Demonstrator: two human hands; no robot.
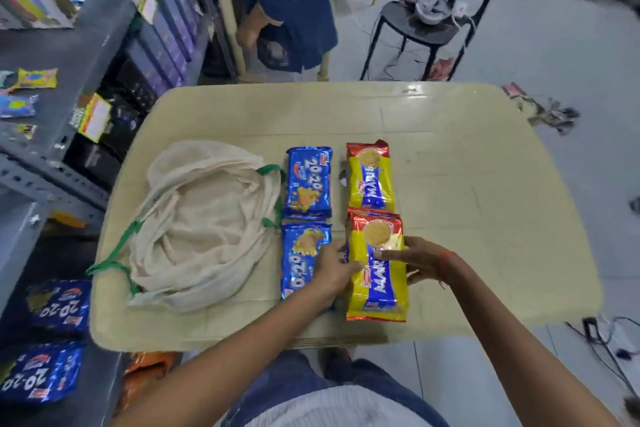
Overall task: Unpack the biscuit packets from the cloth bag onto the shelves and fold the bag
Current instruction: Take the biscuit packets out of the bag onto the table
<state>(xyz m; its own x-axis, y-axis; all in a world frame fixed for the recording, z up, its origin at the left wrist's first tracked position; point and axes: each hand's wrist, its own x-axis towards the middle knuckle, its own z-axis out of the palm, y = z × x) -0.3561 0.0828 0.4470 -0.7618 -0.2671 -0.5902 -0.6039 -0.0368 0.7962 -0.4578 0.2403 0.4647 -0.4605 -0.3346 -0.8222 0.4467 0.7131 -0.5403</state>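
Fingers [391,254] of left hand [332,267] and right hand [420,260] clamp the near yellow packet [377,291] by its sides. Risk: glossy wrapper slips; near blue packet [300,258] under left fingers could drag toward bench [485,201] edge.

A single wide-angle view, worn on the person's head, faces forward and steeply down from the near edge of the counter [450,184]. It sits close, and the counter fills the middle. The wearer's lap [332,402] shows at the bottom, the shelves [69,55] run down the left side, and a chair [422,31] stands beyond the far edge.
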